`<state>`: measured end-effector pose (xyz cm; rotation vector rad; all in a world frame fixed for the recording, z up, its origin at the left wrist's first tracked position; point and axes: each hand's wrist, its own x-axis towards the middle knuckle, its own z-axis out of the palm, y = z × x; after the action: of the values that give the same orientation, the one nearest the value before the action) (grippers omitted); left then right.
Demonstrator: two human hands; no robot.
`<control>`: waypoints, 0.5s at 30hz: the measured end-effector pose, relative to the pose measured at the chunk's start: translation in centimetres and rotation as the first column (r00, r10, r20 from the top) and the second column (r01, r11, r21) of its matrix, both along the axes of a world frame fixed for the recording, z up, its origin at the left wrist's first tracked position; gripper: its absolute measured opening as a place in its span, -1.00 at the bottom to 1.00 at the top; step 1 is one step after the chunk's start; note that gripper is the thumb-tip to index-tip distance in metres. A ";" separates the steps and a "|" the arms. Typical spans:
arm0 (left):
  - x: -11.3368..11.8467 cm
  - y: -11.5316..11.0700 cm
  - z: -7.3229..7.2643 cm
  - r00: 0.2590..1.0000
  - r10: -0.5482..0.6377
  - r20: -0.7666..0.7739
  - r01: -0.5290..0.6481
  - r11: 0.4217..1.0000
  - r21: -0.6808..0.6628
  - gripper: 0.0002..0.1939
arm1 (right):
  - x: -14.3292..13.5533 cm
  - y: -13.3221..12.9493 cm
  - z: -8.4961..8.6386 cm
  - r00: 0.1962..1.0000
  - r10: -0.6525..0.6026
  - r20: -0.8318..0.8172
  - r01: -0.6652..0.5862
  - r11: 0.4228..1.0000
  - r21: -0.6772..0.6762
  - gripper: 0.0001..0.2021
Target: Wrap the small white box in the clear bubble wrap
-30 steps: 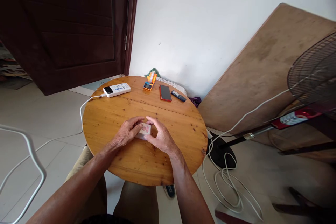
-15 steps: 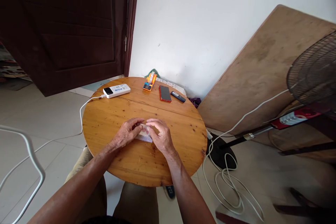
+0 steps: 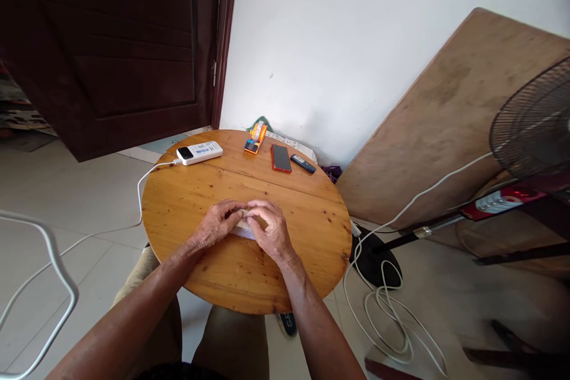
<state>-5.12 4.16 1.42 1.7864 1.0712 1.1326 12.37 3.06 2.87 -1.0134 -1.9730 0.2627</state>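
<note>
I see left hand [image 3: 217, 227] and right hand [image 3: 271, 231] | both grips closed on small pack [image 3: 244, 229] | table [image 3: 187, 202] centre, phone [image 3: 280, 157] at 12 o'clock

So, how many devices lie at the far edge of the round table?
4: a white power bank on the left, an orange tape dispenser, a red-cased phone, and a small dark phone on the right. Nothing seems hidden there.

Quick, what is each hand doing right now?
Left hand: closed on the small pale packet, on the round table.
Right hand: closed on the same packet, fingertips meeting the left's.
</note>
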 end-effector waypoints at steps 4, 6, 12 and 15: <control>-0.1 0.0 0.2 1.000 -0.005 -0.007 0.005 1.000 -0.005 -0.69 | 0.0 -0.2 0.3 1.000 0.016 0.010 -0.016 0.999 -0.036 -0.90; -0.1 0.0 0.2 1.000 0.001 -0.007 -0.001 1.000 -0.019 -0.69 | 0.0 -0.4 0.5 1.000 0.025 0.009 -0.024 0.998 -0.064 -0.92; -0.2 -0.1 0.2 1.000 0.022 -0.012 -0.022 0.998 -0.065 -0.67 | 0.6 -0.4 1.2 0.995 -0.023 -0.100 0.012 0.994 -0.110 -0.88; -0.3 -0.1 0.2 1.000 0.022 -0.008 -0.022 0.996 -0.084 -0.67 | 1.5 0.0 1.3 0.971 -0.122 -0.205 0.092 0.984 -0.150 -0.88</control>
<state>-5.42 4.09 1.65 1.7175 1.1288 1.0793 13.82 3.05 4.14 -1.1283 -1.7189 0.4360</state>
